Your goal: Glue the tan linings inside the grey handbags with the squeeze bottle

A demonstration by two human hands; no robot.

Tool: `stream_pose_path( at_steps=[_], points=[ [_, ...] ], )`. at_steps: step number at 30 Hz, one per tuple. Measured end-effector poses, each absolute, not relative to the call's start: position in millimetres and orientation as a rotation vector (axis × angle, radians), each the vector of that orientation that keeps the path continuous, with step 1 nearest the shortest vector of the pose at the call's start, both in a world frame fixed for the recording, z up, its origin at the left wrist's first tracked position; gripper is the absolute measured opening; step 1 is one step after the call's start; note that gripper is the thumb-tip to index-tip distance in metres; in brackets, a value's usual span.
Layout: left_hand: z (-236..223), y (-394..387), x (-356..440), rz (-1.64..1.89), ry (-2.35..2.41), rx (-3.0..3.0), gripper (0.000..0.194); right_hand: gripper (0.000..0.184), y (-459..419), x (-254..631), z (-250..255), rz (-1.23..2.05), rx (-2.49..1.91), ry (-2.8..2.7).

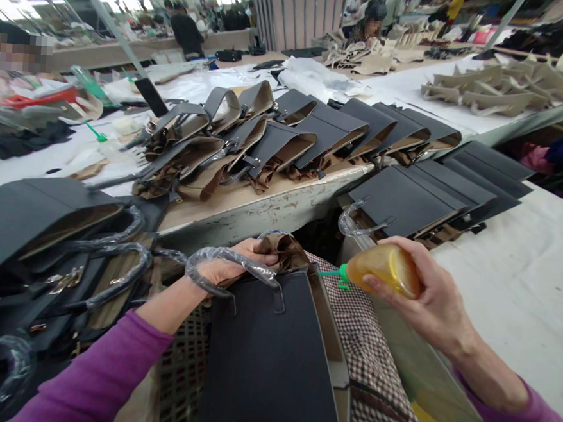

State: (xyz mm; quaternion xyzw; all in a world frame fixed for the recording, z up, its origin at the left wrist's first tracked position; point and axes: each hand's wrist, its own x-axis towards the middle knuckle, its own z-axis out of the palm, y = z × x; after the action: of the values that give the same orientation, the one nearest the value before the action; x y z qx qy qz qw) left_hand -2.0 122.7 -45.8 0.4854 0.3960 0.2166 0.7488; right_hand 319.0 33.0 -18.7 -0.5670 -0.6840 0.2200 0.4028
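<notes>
A black handbag (271,358) lies across my lap, its open side edge facing right. My left hand (234,262) reaches through the plastic-wrapped handle (205,257) and pinches the bag's bunched brown lining (286,251) at the top. In my right hand (429,298) is a squeeze bottle (386,270) of amber liquid, tilted on its side. Its green nozzle (332,273) points left at the bag's upper right corner; whether the tip touches cannot be made out.
Several unfinished black bags (335,131) stand in rows on the table ahead. More bags (422,195) are stacked at the right, and others with wrapped handles (44,220) are piled at the left. A green plastic crate (183,371) is beside my lap. People are farther back.
</notes>
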Motion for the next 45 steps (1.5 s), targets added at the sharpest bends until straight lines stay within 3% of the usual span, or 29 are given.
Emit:
stream_pose_path(
  at_steps=[15, 28, 37, 45],
  points=[
    [-53.9, 123.7, -3.8, 0.478, 0.874, 1.087, 0.027, 0.051, 33.3, 319.4, -15.2, 0.5, -1.394, -1.803],
    [-57.0, 124.0, -6.5, 0.444, 0.908, 1.138, 0.02, 0.049, 17.3, 331.3, -16.8, 0.647, -1.394, -1.909],
    [-52.2, 122.3, -7.0, 0.459, 0.933, 1.18, 0.026, 0.045, 1.7, 336.1, -16.0, 0.744, -1.434, -1.919],
    [-49.2, 121.5, -10.2, 0.421, 0.939, 1.235, 0.021, 0.05, -12.3, 339.9, -15.4, 0.807, -1.468, -1.903]
  ],
)
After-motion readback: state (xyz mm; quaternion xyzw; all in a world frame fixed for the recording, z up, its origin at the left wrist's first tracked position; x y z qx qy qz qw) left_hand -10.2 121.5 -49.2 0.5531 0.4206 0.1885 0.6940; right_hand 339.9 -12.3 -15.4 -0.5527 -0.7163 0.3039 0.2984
